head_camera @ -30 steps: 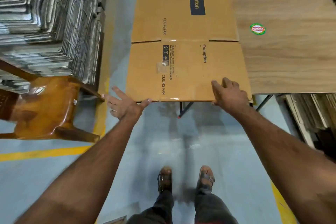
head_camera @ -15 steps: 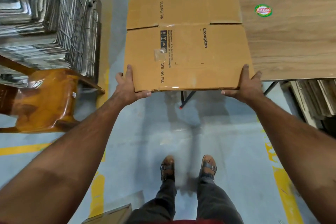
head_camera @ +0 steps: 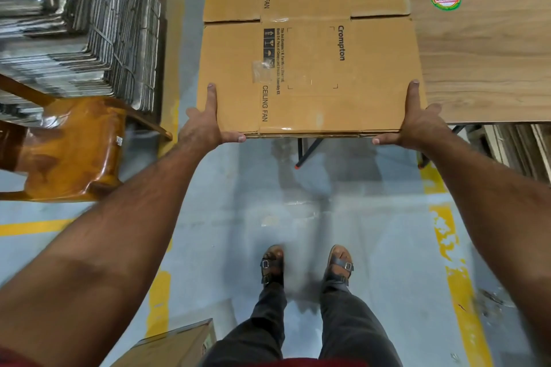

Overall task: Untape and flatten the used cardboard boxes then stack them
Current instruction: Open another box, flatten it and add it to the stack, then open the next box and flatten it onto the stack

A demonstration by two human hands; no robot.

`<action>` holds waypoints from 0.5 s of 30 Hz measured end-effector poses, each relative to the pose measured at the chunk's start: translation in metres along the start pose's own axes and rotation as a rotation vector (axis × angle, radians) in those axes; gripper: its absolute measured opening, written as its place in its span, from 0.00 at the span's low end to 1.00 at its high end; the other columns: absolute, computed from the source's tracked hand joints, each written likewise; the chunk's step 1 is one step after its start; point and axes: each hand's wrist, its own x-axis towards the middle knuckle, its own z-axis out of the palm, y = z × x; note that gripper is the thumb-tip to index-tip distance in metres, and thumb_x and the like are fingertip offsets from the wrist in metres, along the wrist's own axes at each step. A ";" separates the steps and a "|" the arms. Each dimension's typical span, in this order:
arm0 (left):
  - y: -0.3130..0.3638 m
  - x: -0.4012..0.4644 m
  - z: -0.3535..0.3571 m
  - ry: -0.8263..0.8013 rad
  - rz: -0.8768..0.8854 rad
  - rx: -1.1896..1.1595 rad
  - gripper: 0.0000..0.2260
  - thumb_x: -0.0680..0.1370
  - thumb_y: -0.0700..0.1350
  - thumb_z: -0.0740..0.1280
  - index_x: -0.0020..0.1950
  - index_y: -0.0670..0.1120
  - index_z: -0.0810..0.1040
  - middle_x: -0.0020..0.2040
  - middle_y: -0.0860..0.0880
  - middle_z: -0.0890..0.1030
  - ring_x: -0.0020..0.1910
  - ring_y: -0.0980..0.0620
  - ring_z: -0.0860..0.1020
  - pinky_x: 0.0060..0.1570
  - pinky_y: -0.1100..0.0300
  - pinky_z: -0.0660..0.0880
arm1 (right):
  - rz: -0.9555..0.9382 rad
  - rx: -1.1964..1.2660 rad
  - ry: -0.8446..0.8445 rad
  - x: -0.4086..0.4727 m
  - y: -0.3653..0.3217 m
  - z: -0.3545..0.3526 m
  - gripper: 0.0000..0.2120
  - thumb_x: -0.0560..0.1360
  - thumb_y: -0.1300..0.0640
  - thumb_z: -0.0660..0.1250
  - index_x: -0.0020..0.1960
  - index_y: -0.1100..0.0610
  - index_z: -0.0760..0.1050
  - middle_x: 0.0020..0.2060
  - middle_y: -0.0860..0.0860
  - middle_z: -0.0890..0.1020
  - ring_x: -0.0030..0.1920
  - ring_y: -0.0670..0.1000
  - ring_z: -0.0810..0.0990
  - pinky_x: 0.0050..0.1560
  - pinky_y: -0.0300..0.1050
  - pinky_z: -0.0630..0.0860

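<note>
A flattened brown cardboard box [head_camera: 310,68] printed "Crompton" and "CEILING FAN" lies on the wooden table [head_camera: 489,62], its near flap overhanging the table's front edge. My left hand [head_camera: 205,125] grips the box's near left corner, index finger along the side edge and thumb under the front edge. My right hand [head_camera: 417,122] holds the near right corner the same way. A scrap of clear tape [head_camera: 262,71] sticks to the near flap.
A brown plastic chair [head_camera: 68,146] stands at the left, beside tall bundles of flattened cartons [head_camera: 74,18]. Another cardboard box [head_camera: 176,345] sits on the floor by my left leg. Yellow lines mark the grey floor. Stacked boards [head_camera: 518,146] lie at the right under the table.
Both hands went from reaching for the box's near edge to gripping its two near corners. The box now lies a little closer to me over the table edge.
</note>
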 end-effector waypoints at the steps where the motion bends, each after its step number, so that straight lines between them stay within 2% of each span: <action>1: 0.001 -0.001 0.000 0.002 -0.001 0.002 0.58 0.64 0.64 0.76 0.77 0.62 0.34 0.66 0.36 0.65 0.61 0.34 0.72 0.57 0.42 0.71 | 0.015 -0.021 -0.008 0.000 -0.001 0.001 0.70 0.57 0.34 0.80 0.75 0.40 0.27 0.69 0.68 0.58 0.65 0.74 0.68 0.58 0.70 0.74; 3: 0.005 -0.005 0.003 -0.014 -0.034 -0.003 0.57 0.65 0.64 0.76 0.77 0.61 0.35 0.68 0.36 0.62 0.65 0.35 0.69 0.61 0.41 0.69 | 0.010 -0.178 0.026 -0.003 -0.003 0.005 0.68 0.59 0.28 0.74 0.77 0.47 0.28 0.70 0.68 0.58 0.69 0.71 0.64 0.63 0.66 0.70; 5: 0.013 -0.011 0.007 -0.018 -0.089 0.079 0.56 0.66 0.66 0.73 0.78 0.58 0.36 0.71 0.37 0.57 0.70 0.37 0.63 0.66 0.37 0.64 | -0.075 -0.368 0.126 -0.011 -0.007 0.010 0.63 0.64 0.24 0.66 0.79 0.55 0.33 0.74 0.66 0.56 0.73 0.67 0.58 0.67 0.65 0.64; 7: 0.024 -0.017 0.011 0.008 -0.073 0.256 0.58 0.65 0.71 0.71 0.79 0.53 0.36 0.76 0.36 0.47 0.75 0.36 0.52 0.69 0.32 0.55 | -0.161 -0.418 0.171 -0.018 -0.012 0.015 0.59 0.68 0.26 0.65 0.79 0.56 0.36 0.77 0.64 0.49 0.76 0.65 0.50 0.71 0.68 0.58; 9: 0.037 -0.023 0.014 0.004 0.025 0.427 0.62 0.62 0.75 0.68 0.78 0.49 0.33 0.77 0.35 0.37 0.77 0.35 0.42 0.71 0.30 0.47 | -0.201 -0.424 0.154 -0.026 -0.019 0.016 0.58 0.69 0.29 0.67 0.79 0.55 0.34 0.78 0.63 0.44 0.78 0.66 0.45 0.72 0.70 0.52; 10: 0.044 -0.026 0.015 0.009 0.075 0.473 0.63 0.61 0.77 0.66 0.78 0.48 0.31 0.76 0.34 0.35 0.77 0.34 0.40 0.71 0.30 0.44 | -0.215 -0.424 0.141 -0.029 -0.023 0.016 0.58 0.69 0.29 0.67 0.79 0.54 0.33 0.78 0.63 0.42 0.78 0.66 0.44 0.73 0.70 0.50; 12: 0.060 -0.036 0.014 0.029 0.153 0.475 0.62 0.62 0.78 0.64 0.77 0.48 0.31 0.76 0.34 0.34 0.76 0.33 0.39 0.70 0.30 0.42 | -0.265 -0.392 0.121 -0.041 -0.031 0.016 0.58 0.70 0.30 0.67 0.78 0.53 0.31 0.78 0.62 0.40 0.78 0.65 0.42 0.74 0.69 0.47; 15: 0.089 -0.061 0.014 0.059 0.272 0.347 0.55 0.68 0.76 0.61 0.79 0.47 0.36 0.77 0.35 0.37 0.77 0.35 0.42 0.71 0.32 0.42 | -0.340 -0.214 0.185 -0.070 -0.036 0.020 0.52 0.73 0.35 0.67 0.80 0.51 0.35 0.79 0.60 0.43 0.79 0.62 0.45 0.75 0.65 0.48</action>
